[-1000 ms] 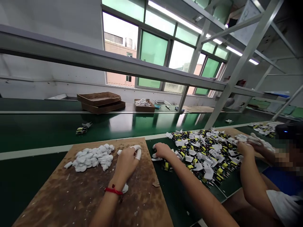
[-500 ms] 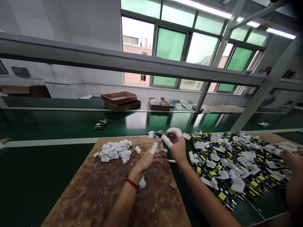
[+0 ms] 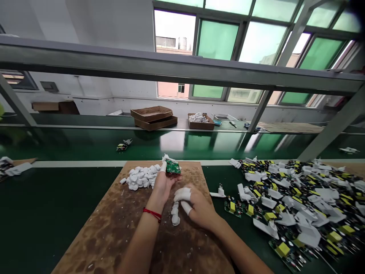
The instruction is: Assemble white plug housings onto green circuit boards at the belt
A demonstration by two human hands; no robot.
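My left hand [image 3: 163, 187], with a red cord at its wrist, is closed on a green circuit board [image 3: 173, 166], held up over the brown board. A white plug part [image 3: 166, 157] shows behind the circuit board's upper left edge. White covers wrap the fingertips of my right hand [image 3: 194, 201]. Its thumb and forefinger are apart, just to the right of a short row of small white caps [image 3: 175, 220]; nothing shows between them. A heap of similar white caps [image 3: 140, 178] lies to the left of my left hand.
On the right, a large spread of circuit boards with white plug housings [image 3: 281, 203] covers the green bench. A single plug [image 3: 221, 190] lies by the stained brown board [image 3: 114, 236]. Farther back are brown trays [image 3: 154, 123], a box of white pieces [image 3: 201, 125] and a metal post [image 3: 327, 125].
Both hands have moved down and left from the brown board's far right corner. The circuit board has passed from my right hand to my left. My right hand now hovers by the white caps.
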